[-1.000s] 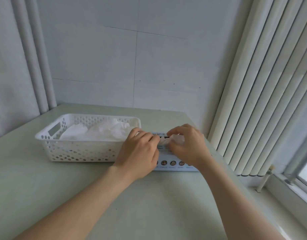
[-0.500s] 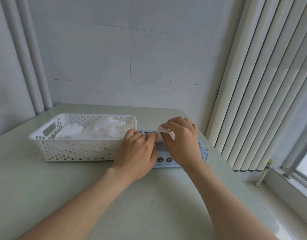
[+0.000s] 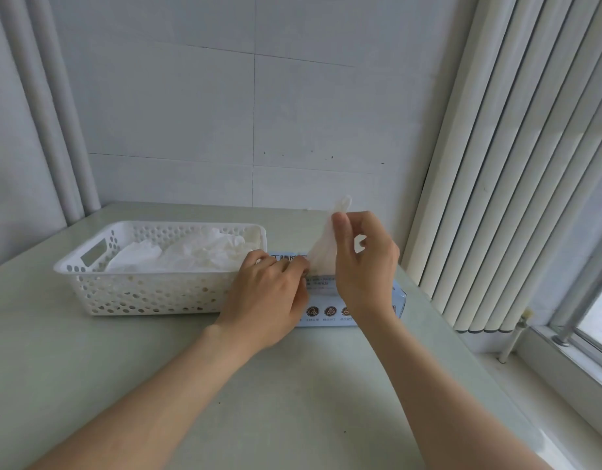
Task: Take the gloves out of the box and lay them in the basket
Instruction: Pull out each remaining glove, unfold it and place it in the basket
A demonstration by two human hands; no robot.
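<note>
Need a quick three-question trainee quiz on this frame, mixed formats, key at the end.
1. True or false: the right hand pinches a thin white glove that rises from the pale blue cardboard box.
2. Where does the left hand rest? A) on the box top B) inside the white perforated plastic basket C) raised in the air
3. Fill in: the basket stands to the ____ of the box and holds crumpled white gloves.
Key: 1 true; 2 A; 3 left.

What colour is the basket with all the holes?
White, seen in the head view: the basket.
</note>
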